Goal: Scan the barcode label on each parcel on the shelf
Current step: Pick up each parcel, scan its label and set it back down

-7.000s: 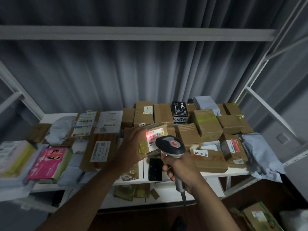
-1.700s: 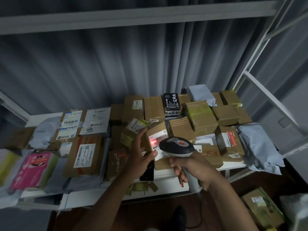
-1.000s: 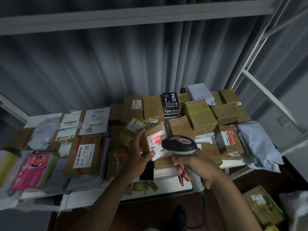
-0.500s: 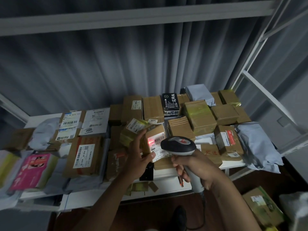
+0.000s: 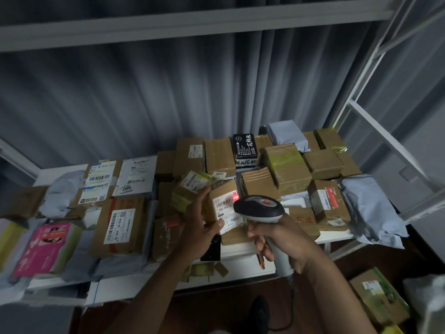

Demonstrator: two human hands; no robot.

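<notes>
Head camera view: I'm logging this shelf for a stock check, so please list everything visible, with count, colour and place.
Held parcel: one, brown with white label, centre, red scan light on label.
Scanner: one, black and grey, right of held parcel.
Cardboard parcels: many, brown, across the shelf; exact count unclear.
Black packet: one, back centre.
Pink box: one, front left.
Grey mailer bags: several, right edge, back and left.
Shelf: white, front edge below the parcels.
Curtain: grey, behind.
Floor box: one, brown, lower right.
Left hand: grips the held parcel.
Right hand: grips the scanner.
</notes>
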